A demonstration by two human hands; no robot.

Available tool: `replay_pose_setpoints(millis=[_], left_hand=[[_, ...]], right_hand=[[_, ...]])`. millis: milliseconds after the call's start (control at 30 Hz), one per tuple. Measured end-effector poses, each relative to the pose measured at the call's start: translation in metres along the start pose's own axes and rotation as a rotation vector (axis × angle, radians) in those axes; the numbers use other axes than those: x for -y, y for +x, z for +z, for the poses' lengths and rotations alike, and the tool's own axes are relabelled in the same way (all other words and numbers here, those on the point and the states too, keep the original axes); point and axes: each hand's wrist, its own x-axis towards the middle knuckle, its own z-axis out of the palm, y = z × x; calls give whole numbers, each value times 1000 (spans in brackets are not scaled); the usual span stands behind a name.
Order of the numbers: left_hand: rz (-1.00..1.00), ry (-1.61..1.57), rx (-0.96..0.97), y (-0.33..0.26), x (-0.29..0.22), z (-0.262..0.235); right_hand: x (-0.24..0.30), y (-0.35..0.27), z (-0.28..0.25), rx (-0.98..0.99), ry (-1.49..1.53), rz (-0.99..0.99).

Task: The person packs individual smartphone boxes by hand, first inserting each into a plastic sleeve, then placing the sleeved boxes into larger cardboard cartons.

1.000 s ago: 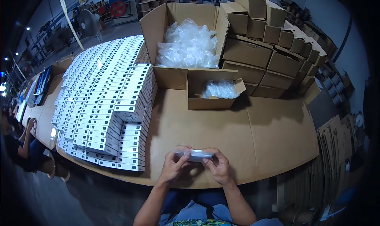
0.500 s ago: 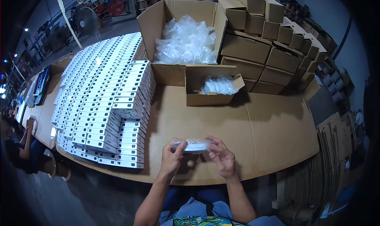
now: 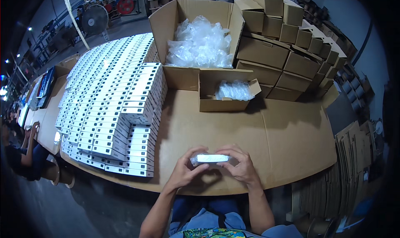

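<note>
A small white box in a clear plastic bag (image 3: 212,158) is held level above the near part of the table. At its left end, the fingers and thumb of my left hand (image 3: 188,168) are closed on the bag. My right hand (image 3: 241,163) grips the other end, thumb below and fingers along the top. Beyond my hands stands a small open cardboard carton (image 3: 223,106) with several plastic-wrapped packs (image 3: 234,90) standing in a row inside it.
White boxes (image 3: 112,100) are stacked in a large block on the left. A big open carton (image 3: 166,33) of crumpled clear bags (image 3: 200,42) stands at the back. Brown cartons (image 3: 262,50) are piled back right. Flattened cardboard (image 3: 352,163) leans beyond the right edge. Another person's arm (image 3: 31,144) shows far left.
My right hand has closed on the right end of the bagged box, where its fingers were spread before. The box has turned, so its white side shows. The view has shifted slightly.
</note>
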Motion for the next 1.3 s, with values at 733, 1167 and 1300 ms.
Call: replay_pose_setpoints(millis=[733, 1167, 1300], left_hand=[[172, 1017, -700, 20, -58, -97], [95, 988, -683, 24, -60, -104], [79, 1003, -743, 21, -53, -105]], right_hand=[[-90, 144, 12, -519, -307, -157], [-120, 150, 9, -431, -629, -109], [-114, 151, 14, -484, -724, -70]])
